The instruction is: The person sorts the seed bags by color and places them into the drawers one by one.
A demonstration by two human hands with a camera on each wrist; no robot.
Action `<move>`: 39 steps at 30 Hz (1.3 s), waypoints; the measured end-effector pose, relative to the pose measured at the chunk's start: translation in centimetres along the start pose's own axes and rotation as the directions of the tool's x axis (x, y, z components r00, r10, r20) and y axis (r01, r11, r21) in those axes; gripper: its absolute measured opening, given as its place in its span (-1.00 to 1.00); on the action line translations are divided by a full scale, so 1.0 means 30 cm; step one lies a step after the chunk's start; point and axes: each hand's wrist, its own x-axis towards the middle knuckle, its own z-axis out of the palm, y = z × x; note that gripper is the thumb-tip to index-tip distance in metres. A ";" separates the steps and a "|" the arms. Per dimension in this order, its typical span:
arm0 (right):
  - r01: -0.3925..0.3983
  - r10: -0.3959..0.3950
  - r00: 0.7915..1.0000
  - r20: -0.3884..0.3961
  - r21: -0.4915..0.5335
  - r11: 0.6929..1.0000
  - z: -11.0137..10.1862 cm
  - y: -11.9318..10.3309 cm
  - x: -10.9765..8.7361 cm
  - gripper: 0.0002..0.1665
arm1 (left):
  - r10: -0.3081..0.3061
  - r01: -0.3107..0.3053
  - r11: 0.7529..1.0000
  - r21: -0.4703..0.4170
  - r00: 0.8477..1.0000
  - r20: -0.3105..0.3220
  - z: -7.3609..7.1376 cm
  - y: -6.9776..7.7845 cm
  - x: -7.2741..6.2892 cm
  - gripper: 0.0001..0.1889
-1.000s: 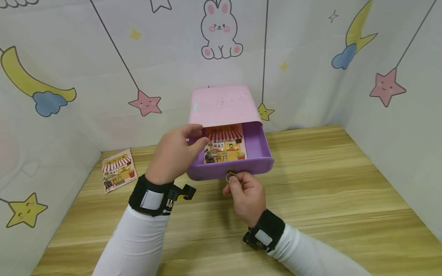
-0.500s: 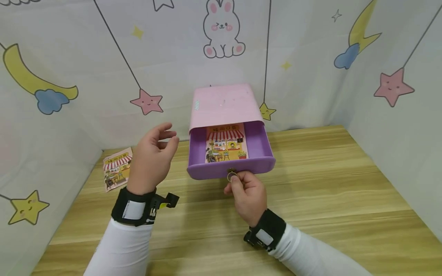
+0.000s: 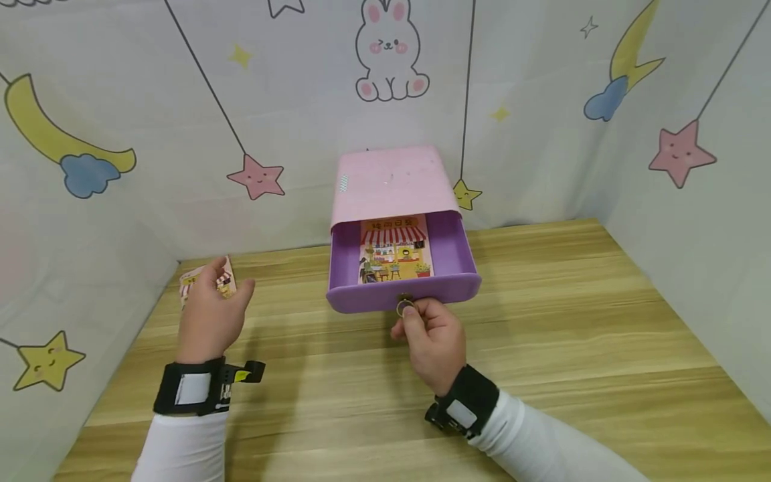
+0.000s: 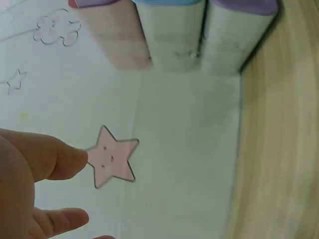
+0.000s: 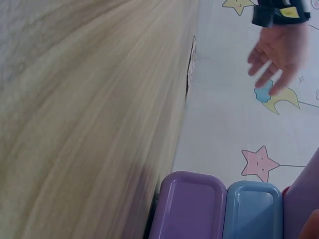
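My right hand [image 3: 436,341] pinches the small brass ring pull [image 3: 405,308] on the front of the purple drawer [image 3: 460,289]. The drawer sticks out of the pink-topped drawer cabinet [image 3: 394,184]. Inside lies a flat booklet [image 3: 397,251] printed with a shop front and striped awning. My left hand [image 3: 211,311], thumb and fingers apart, hovers in front of a second, matching booklet [image 3: 225,281] at the table's far left and partly covers it in the head view. The left wrist view shows its thumb and fingers [image 4: 65,219] with nothing between them.
Further drawers show below the pulled one, a blue drawer [image 5: 253,211] and another purple drawer [image 5: 192,206]. The cabinet stands at the back of the wood-grain table [image 3: 542,321], close to a printed cloth wall [image 3: 530,154].
My left hand has moved away from the drawer, left and down, to the booklet at the left. The right hand keeps its pinch on the ring; the drawer stays pulled out.
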 end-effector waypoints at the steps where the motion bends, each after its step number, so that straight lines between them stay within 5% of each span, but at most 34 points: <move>1: -0.004 0.004 1.000 0.000 0.002 1.000 0.000 -0.001 0.000 -0.75 | -0.018 0.018 1.000 0.017 1.000 0.006 -0.001 -0.026 0.008 -0.17; 9: -0.001 0.001 1.000 -0.003 -0.002 1.000 -0.002 0.002 0.003 -0.74 | -0.196 0.193 0.977 0.086 0.980 0.029 -0.002 -0.204 0.057 -0.06; 15: -0.011 0.011 1.000 -0.004 -0.009 1.000 -0.004 0.007 0.003 -0.74 | -0.244 0.225 0.959 0.171 0.965 0.098 0.010 -0.297 0.087 -0.08; 22: -0.003 0.003 1.000 -0.003 -0.014 1.000 -0.003 0.008 0.003 -0.74 | -0.356 0.263 0.903 0.340 0.900 0.250 0.012 -0.362 0.105 0.06; 26: 0.006 -0.006 1.000 -0.001 -0.016 1.000 -0.003 0.009 0.002 -0.74 | -0.370 0.247 0.894 0.375 0.877 0.306 0.014 -0.372 0.109 0.03; 39: 0.014 -0.014 1.000 0.004 -0.017 1.000 -0.003 0.014 0.002 -0.75 | -0.335 0.189 0.891 0.413 0.888 0.316 0.016 -0.384 0.103 -0.07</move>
